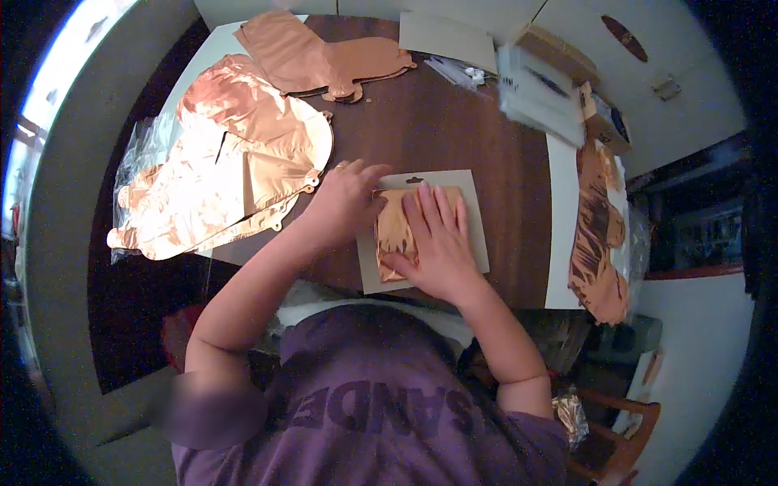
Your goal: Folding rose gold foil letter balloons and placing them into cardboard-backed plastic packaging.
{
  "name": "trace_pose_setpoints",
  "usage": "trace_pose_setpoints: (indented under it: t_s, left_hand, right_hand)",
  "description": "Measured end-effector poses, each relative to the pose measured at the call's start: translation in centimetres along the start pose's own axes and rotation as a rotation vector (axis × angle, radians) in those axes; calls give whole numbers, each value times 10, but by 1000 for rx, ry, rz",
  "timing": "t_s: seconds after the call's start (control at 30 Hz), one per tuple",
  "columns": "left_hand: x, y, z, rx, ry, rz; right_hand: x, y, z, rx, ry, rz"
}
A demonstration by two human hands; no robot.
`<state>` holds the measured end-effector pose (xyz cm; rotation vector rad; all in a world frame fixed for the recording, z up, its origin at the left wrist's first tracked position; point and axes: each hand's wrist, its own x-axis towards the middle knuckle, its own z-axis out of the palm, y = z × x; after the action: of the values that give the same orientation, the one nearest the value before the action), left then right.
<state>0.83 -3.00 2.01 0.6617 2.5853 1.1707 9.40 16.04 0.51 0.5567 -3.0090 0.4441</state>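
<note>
Right hand (433, 243) pressed flat on the folded foil (395, 235), left hand (344, 202) pinching its top corner against the card (474, 231); best smoothed slowly, corners kept square.

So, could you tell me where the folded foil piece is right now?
Head view, centre: the folded foil piece lies on the grey card, under the right hand.

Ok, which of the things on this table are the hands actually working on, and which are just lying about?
In hand:
right hand flat on the folded copper foil piece
left hand at its top corner
grey backing card underneath

Lying about:
heap of copper foil shapes
foil strip at the right edge
stacked clear packets
</note>
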Motion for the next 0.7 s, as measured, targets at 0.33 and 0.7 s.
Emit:
trace_pose_setpoints:
  t_s: [0.33, 0.7]
  left_hand:
    - [-30, -15, 20, 212, 72, 509]
    - [-55, -11, 3, 246, -66, 886]
  right_hand:
    - [-27, 13, -45, 280, 274, 160]
    - [-65, 51, -53, 594, 24, 655]
